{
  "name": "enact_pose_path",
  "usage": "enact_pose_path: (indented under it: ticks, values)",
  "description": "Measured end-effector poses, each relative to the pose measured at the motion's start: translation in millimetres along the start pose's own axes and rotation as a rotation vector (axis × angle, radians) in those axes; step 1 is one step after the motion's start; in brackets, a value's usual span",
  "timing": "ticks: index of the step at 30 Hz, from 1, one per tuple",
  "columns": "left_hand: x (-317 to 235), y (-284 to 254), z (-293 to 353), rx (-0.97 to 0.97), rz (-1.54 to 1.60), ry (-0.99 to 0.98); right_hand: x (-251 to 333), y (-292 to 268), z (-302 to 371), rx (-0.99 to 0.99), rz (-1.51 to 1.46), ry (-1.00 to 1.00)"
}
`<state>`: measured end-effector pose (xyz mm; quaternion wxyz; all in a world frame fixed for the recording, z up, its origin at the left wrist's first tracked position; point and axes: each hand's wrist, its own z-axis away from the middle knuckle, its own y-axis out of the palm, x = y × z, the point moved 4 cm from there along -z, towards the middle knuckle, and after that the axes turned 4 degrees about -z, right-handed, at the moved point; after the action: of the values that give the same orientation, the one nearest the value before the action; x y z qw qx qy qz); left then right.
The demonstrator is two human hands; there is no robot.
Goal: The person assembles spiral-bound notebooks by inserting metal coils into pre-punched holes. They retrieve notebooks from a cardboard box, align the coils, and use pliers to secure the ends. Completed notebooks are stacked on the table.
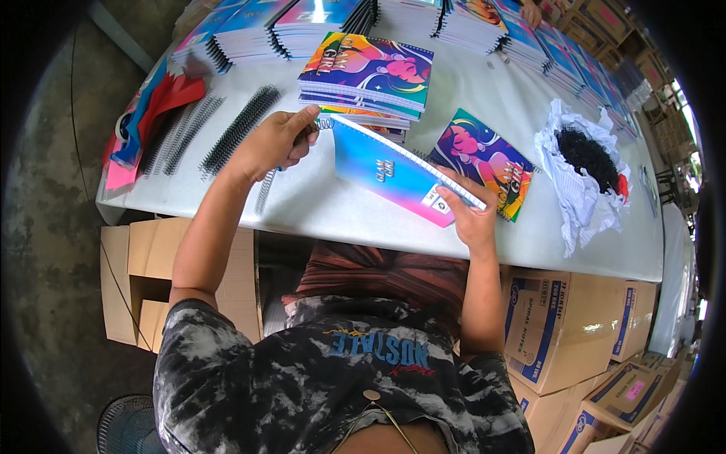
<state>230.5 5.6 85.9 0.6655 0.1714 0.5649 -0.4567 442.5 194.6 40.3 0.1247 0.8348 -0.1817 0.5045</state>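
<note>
My right hand (473, 212) grips the lower right end of a notebook (382, 170) with a blue-to-pink cover, held tilted above the table's near edge. Its row of punched holes runs along the upper edge. My left hand (280, 144) is closed at the notebook's upper left corner, pinching a thin spiral coil (325, 122) that meets the first holes. Another length of coil (265, 193) shows below that hand; whether it is the same piece I cannot tell. A small blue bit shows under my left fingers, too hidden to name.
Behind the notebook stands a stack of colourful notebooks (370, 72); one more notebook (484, 163) lies at right. Black coils (240, 129) lie at left beside red and blue scraps (147, 121). Crumpled white paper (563, 200) holds a black tangle. Cardboard boxes (567, 318) stand below.
</note>
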Motion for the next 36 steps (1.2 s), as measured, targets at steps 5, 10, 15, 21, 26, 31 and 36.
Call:
enact_pose_path:
  ticks: [5,10,15,21,26,31,36]
  values:
    - [5,-9,-10,0.279,0.265,-0.195,6,5,-3,0.047,0.026,-0.097]
    - [4,-10,-13,0.269,0.376,-0.228,6,5,-4,0.103,0.044,-0.155]
    - [-34,-19,-2,-0.085,-0.534,0.686,5,3,2,-0.033,-0.042,0.053]
    - [-55,3,15,-0.077,-1.139,0.64,-10,4,12,-0.033,0.052,0.076]
    - [-58,20,30,-0.915,-1.237,1.171,6,15,9,0.006,0.239,-0.103]
    - [52,63,32,-0.494,-1.559,1.26,8,23,22,-0.031,0.253,-0.206]
    - [61,-37,-19,-1.111,-0.624,0.895,21,46,18,0.183,0.308,-0.365]
